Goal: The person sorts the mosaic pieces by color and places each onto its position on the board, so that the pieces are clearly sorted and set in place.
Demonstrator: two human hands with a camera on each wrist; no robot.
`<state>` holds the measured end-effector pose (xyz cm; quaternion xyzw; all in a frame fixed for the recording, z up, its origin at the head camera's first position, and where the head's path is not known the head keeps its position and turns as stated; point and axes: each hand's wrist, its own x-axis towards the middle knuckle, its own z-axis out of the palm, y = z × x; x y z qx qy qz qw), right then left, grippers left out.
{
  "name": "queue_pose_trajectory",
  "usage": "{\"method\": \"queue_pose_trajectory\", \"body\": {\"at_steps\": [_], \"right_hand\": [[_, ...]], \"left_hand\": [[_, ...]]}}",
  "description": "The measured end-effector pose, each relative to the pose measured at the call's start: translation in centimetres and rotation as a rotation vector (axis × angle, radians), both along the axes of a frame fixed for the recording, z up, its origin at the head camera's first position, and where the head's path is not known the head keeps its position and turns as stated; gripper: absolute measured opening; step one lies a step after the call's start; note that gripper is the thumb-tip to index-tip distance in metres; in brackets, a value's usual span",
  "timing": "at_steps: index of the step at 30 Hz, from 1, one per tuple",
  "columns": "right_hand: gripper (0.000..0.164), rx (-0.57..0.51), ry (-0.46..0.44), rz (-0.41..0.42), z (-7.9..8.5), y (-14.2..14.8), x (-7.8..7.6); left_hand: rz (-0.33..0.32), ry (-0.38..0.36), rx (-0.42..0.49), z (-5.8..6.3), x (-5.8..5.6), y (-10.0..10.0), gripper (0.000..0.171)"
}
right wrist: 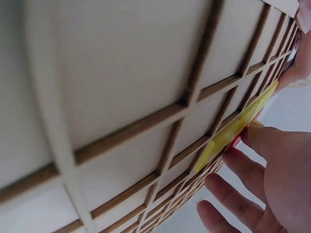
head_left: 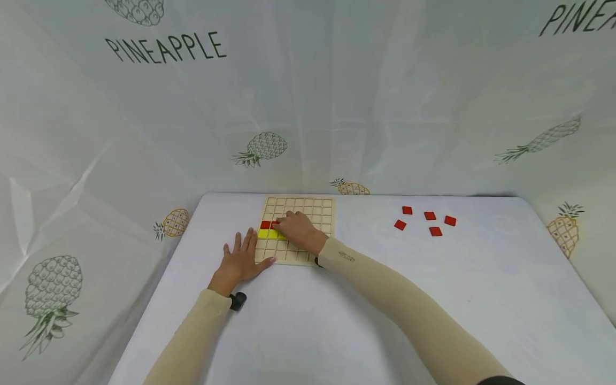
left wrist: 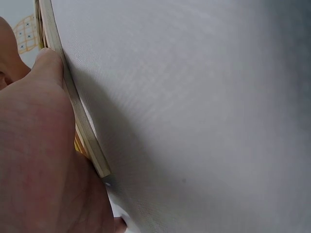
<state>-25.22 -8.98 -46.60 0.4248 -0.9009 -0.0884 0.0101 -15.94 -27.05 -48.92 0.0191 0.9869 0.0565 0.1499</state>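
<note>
A wooden grid board [head_left: 318, 211] lies on the table's left half. Yellow square tiles [head_left: 270, 234] fill part of one row at its left side. Just above them a red tile [head_left: 265, 225] sits in the leftmost cell. My right hand [head_left: 300, 233] reaches over the board; thumb and index finger pinch another red tile [right wrist: 236, 142] beside the first, right at the yellow row. The other right fingers are spread over the grid. My left hand [head_left: 239, 262] lies with spread fingers at the board's lower left corner, its thumb against the near edge [left wrist: 83, 114].
Several loose red tiles [head_left: 430, 215] lie scattered on the white table [head_left: 366, 321], right of the board. A pineapple-printed sheet [head_left: 385, 107] hangs behind the table and along its sides. My right forearm crosses the table's near half.
</note>
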Motion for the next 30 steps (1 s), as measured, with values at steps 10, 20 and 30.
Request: {"method": "queue_pose_trajectory", "body": {"at_steps": [10, 20, 30], "right_hand": [[0.042, -0.106, 0.004, 0.035, 0.7, 2.0, 0.6], [0.039, -0.227, 0.105, 0.115, 2.1, 7.0, 2.7], [0.026, -0.377, 0.175, 0.119, 2.5, 14.4, 4.4]], "left_hand": [[0.002, -0.012, 0.021, 0.8, 0.3, 0.6, 0.105], [0.015, -0.006, 0.037, 1.1, 0.6, 0.7, 0.104], [0.006, -0.014, 0.033, 1.4, 0.6, 0.7, 0.104]]}}
